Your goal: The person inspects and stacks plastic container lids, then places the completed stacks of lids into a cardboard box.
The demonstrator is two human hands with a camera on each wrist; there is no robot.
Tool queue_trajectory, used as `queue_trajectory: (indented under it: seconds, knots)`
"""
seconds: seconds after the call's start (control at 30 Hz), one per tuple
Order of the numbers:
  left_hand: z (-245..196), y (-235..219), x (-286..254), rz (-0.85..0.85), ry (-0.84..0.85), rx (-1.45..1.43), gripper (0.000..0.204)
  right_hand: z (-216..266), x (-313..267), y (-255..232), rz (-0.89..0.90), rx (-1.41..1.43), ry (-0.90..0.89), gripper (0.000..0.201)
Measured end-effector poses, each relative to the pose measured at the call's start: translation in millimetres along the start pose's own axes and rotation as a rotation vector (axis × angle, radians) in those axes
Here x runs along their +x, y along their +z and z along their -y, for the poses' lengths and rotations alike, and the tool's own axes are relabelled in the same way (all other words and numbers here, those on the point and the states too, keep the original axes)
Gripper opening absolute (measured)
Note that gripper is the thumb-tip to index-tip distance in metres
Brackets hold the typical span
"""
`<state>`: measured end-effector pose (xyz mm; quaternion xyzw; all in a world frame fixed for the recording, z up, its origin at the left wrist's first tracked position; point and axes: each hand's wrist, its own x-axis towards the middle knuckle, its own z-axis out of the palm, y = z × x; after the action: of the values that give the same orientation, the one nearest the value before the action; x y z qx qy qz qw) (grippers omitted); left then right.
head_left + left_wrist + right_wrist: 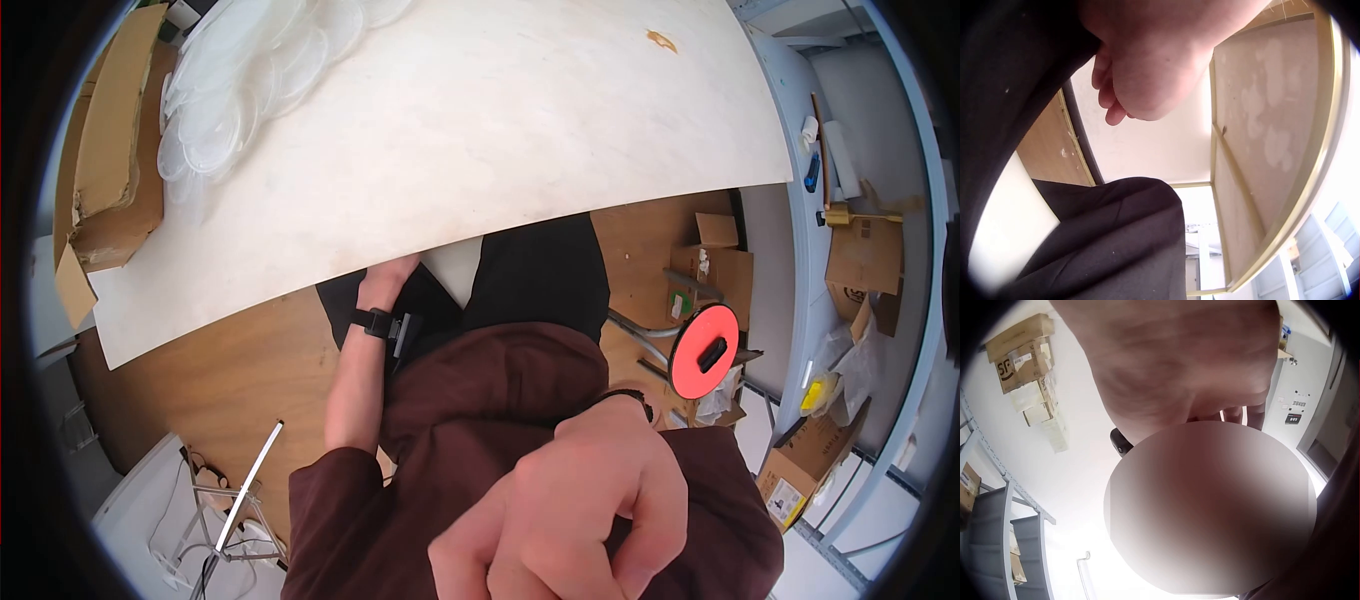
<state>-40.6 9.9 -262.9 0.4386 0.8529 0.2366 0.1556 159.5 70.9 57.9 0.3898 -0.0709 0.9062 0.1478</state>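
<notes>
My left hand (396, 268) is low over the black trousers (540, 270), partly hidden beneath the front edge of the white table (450, 150). In the left wrist view, that hand's fingers (1107, 94) hang loosely curled with nothing in them. Raised close to the head camera is my right hand (570, 490), its knuckles large in view and its fingers bent downward. The right wrist view has the same hand (1185, 362) at a blurred head, beside a small black piece (1120, 442). Its fingertips are mostly hidden, and I cannot tell whether they hold anything.
Clear round plastic lids (230, 110) lie piled at the table's far left, beside an open cardboard box (120, 130). A red round stool (690, 365) with a black object (712, 354) on it stands to the right. Cardboard boxes (865, 255) sit on the blue shelving (800, 110).
</notes>
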Motion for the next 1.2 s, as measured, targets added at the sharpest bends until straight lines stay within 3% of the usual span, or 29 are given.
queue_trajectory:
  seconds: [0.03, 0.07, 0.1, 0.17, 0.23, 0.3, 0.33, 0.37, 0.43, 0.47, 0.5, 0.53, 0.6, 0.63, 0.67, 0.7, 0.77, 0.8, 0.83, 0.9, 0.93, 1.0, 1.03, 1.07, 1.1, 1.2]
  knots:
    - [-0.6, -1.8, 0.3, 0.010, -0.021, -0.008, 0.037, -1.6, -2.0, -6.6, 0.034, 0.019, 0.007, 0.010]
    - [3.4, 1.3, -0.5, 0.008, -0.019, -0.008, 0.037, -2.0, 2.8, -35.4, 0.257, 0.136, 0.026, 0.013]
    - [6.6, 5.3, -1.8, -0.037, 0.004, 0.008, 0.037, 10.1, 3.7, -31.6, 0.259, 0.136, 0.028, 0.013]
    - [5.5, 8.5, -2.1, -0.086, 0.031, 0.017, 0.038, 55.3, -1.1, -7.8, -0.112, -0.158, 0.318, 0.013]
    - [1.8, 1.0, 0.5, -0.028, 0.029, -0.073, 0.040, 90.6, -16.3, -17.7, -0.054, -0.426, 0.519, 0.009]
    - [-3.4, -5.6, -3.1, -0.076, 0.069, -0.135, 0.040, 132.4, -52.5, -30.1, -0.144, -0.657, 0.676, 0.012]
    - [-12.9, -15.6, -4.9, -0.095, 0.059, -0.120, 0.039, 148.2, -84.5, -25.1, -0.484, -0.723, 0.683, 0.014]
    - [-24.2, -28.0, -8.0, -0.117, 0.045, -0.103, 0.039, 166.8, -121.9, -24.2, -0.858, -0.972, 0.710, 0.015]
    - [-38.3, -54.6, -24.9, -0.054, 0.005, -0.200, 0.037, 193.7, -182.6, -59.5, -1.475, -1.101, 0.523, 0.016]
    - [-46.8, -75.6, -37.7, -0.066, 0.058, -0.214, 0.032, 211.5, -236.0, -81.8, -1.681, -1.263, 0.504, 0.016]
    - [-59.2, -96.1, -47.2, -0.071, 0.123, -0.234, 0.028, 239.0, -318.4, -102.0, -1.595, -1.527, 0.626, 0.019]
    - [-66.8, -112.3, -54.4, -0.081, 0.125, -0.230, 0.028, 241.7, -316.0, -104.4, -1.530, -1.540, 0.630, 0.021]
    - [-74.1, -142.9, -67.7, 0.339, -0.026, -0.460, 0.024, 251.3, -398.7, -113.8, -1.584, -1.727, 1.127, 0.027]
    - [-78.6, -151.8, -81.9, 0.273, -0.003, -0.517, 0.022, 252.1, -437.9, -119.2, -1.509, -1.616, 1.134, 0.037]
    - [-81.3, -168.8, -89.9, 0.283, 0.052, -0.508, 0.022, 237.6, -415.7, -103.3, -1.555, -1.433, 1.368, 0.040]
    - [-84.1, -188.4, -96.6, 0.291, 0.105, -0.494, 0.022, 237.0, -418.0, -106.9, -1.528, -1.432, 1.367, 0.040]
    - [-90.2, -226.7, -102.5, 0.198, 0.114, -0.475, 0.022, 254.7, -469.4, -113.0, -1.498, -1.208, 1.175, 0.043]
    - [-92.7, -241.9, -104.3, 0.124, 0.136, -0.473, 0.022, 254.1, -468.3, -115.1, -1.479, -1.211, 1.176, 0.043]
    - [-93.0, -253.6, -106.4, 0.048, 0.032, -0.513, 0.016, 254.1, -462.1, -110.8, -1.520, -1.127, 1.187, 0.043]
    - [-90.9, -259.9, -99.8, -0.271, -0.037, -0.579, 0.013, 252.5, -439.4, -105.5, -1.539, -1.049, 1.195, 0.043]
    - [-89.9, -261.7, -96.1, -0.287, -0.036, -0.571, 0.013, 247.8, -422.8, -100.8, -1.498, -1.122, 1.204, 0.040]
    - [-88.5, -261.8, -88.5, -0.501, -0.053, -0.850, 0.014, 248.3, -403.2, -101.2, -1.441, -1.207, 1.212, 0.037]
    - [-87.7, -260.7, -88.0, -0.512, -0.049, -0.849, 0.014, 248.2, -395.7, -100.3, -1.337, -1.450, 1.382, 0.034]
    - [-87.1, -258.8, -90.0, -0.494, -0.029, -1.055, 0.014, 247.0, -389.9, -97.8, -1.209, -1.687, 1.547, 0.032]
    - [-87.4, -256.7, -92.8, -0.461, -0.011, -1.262, 0.013, 248.0, -385.1, -93.7, -1.211, -1.684, 1.549, 0.032]
    - [-89.6, -253.3, -99.7, -0.436, -0.066, -1.246, 0.016, 240.9, -352.2, -88.3, -1.245, -1.934, 1.645, 0.030]
